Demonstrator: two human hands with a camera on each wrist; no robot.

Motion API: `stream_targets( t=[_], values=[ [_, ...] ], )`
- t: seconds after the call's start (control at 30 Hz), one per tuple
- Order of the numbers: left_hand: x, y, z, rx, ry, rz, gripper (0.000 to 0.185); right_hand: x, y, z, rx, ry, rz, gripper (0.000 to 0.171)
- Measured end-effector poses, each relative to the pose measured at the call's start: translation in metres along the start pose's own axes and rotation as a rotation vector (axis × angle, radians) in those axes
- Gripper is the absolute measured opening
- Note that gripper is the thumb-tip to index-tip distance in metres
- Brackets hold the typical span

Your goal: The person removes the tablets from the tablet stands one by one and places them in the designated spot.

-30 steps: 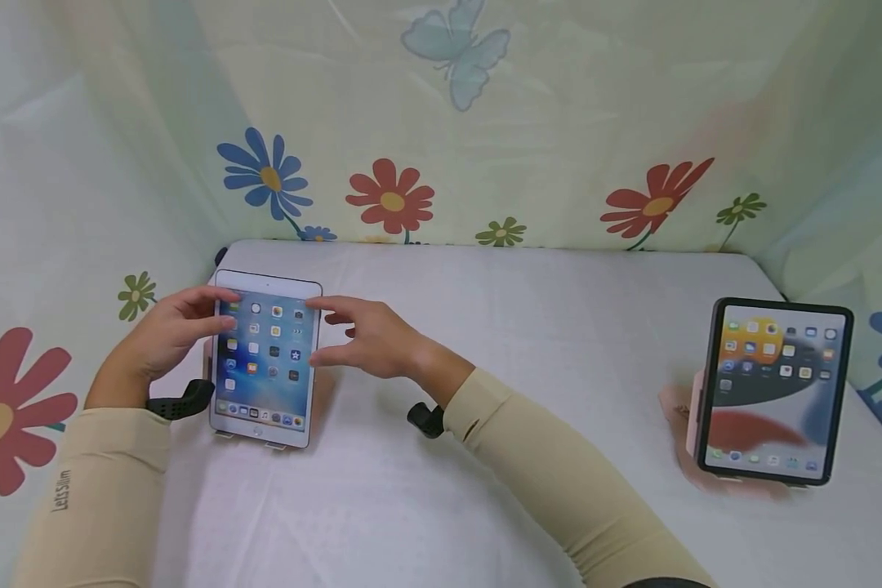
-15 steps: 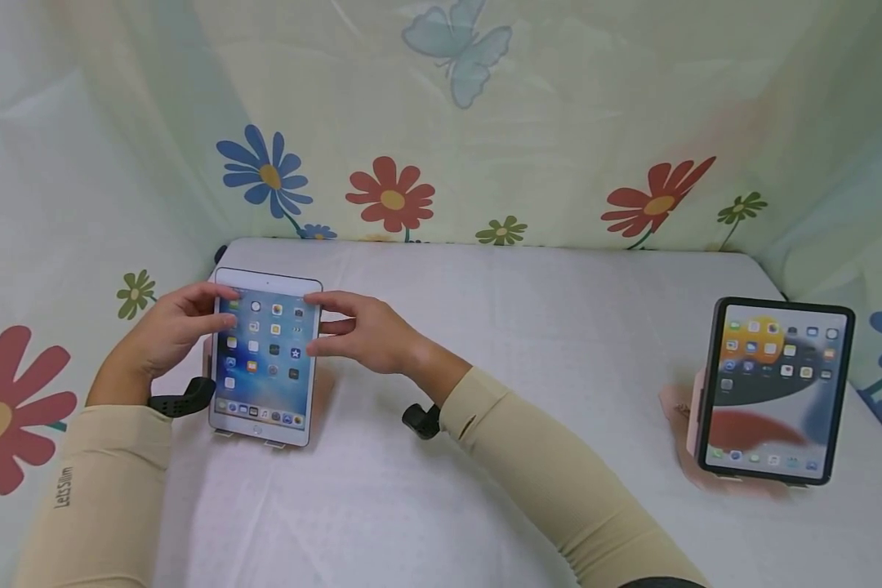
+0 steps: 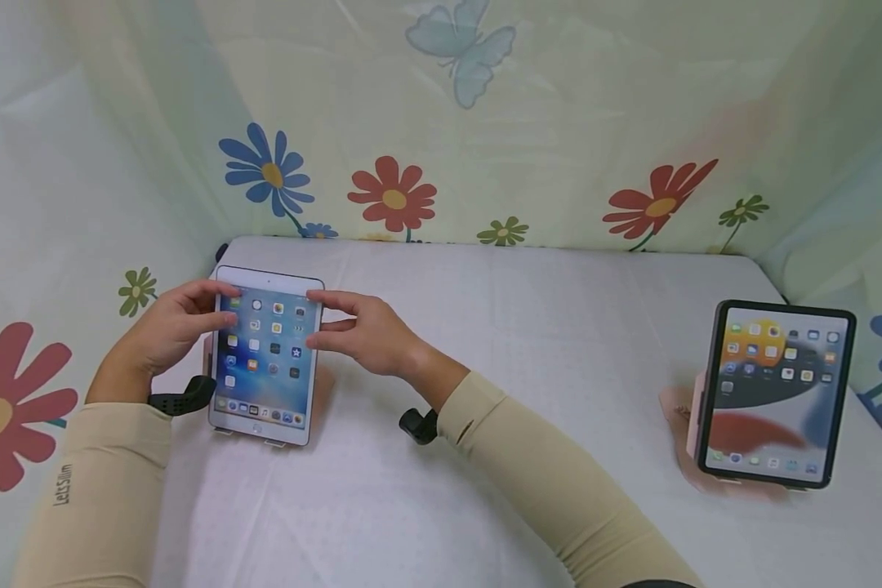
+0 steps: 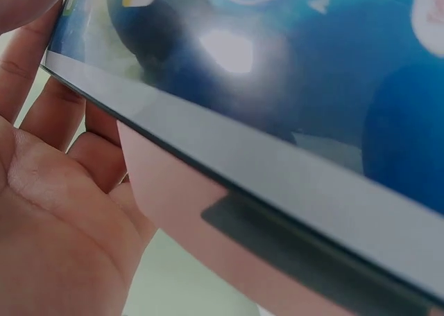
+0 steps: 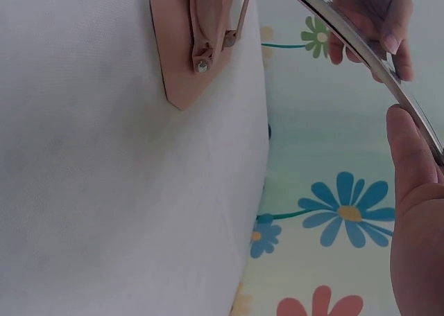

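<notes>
A white tablet (image 3: 265,359) with its home screen lit leans on a pink stand (image 4: 187,247) at the table's left. My left hand (image 3: 216,304) grips its upper left edge, thumb on the screen side and fingers (image 4: 66,122) behind. My right hand (image 3: 316,320) pinches the upper right edge. In the right wrist view my right hand's fingers (image 5: 378,25) and thumb (image 5: 413,191) lie on opposite sides of the tablet's thin metal edge (image 5: 361,53). The stand's hinge and foot (image 5: 201,39) rest on the cloth.
A black tablet (image 3: 775,396), screen lit, stands on another pink stand (image 3: 679,408) at the right. A white cloth covers the table (image 3: 522,343). A flower-printed curtain (image 3: 441,122) walls in the back and both sides. Black camera mounts (image 3: 417,425) hang under my wrists.
My right hand has moved left and its fingers have drawn together onto the white tablet's right edge. My left hand has kept its hold.
</notes>
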State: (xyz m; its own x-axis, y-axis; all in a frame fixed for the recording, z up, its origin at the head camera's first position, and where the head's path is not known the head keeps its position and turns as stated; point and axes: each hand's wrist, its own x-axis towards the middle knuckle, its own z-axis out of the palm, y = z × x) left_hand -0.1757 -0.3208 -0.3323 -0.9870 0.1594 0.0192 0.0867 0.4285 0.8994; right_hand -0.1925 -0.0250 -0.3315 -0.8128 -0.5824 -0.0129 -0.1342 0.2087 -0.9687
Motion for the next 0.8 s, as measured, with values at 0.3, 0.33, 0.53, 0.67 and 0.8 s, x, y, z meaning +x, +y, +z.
stream_targets(
  t=[0.3, 0.33, 0.53, 0.67, 0.8],
  values=[
    [0.0, 0.009, 0.002, 0.032, 0.016, 0.004, 0.021, -0.004, -0.004, -0.006, 0.016, 0.043, -0.038, 0.059],
    [-0.001, 0.011, 0.003, 0.035, 0.019, 0.003, 0.021, -0.004, -0.004, -0.006, 0.015, 0.054, -0.043, 0.059],
    [-0.002, 0.02, 0.009, 0.009, 0.016, 0.059, 0.025, -0.006, -0.003, -0.008, 0.053, 0.114, -0.067, 0.062],
    [-0.003, 0.023, 0.011, 0.013, 0.009, 0.085, 0.026, -0.007, -0.003, -0.009, 0.047, 0.136, -0.079, 0.063],
    [-0.003, 0.025, 0.013, 0.025, 0.014, 0.098, 0.026, -0.008, -0.003, -0.012, 0.036, 0.149, -0.092, 0.063]
  ],
)
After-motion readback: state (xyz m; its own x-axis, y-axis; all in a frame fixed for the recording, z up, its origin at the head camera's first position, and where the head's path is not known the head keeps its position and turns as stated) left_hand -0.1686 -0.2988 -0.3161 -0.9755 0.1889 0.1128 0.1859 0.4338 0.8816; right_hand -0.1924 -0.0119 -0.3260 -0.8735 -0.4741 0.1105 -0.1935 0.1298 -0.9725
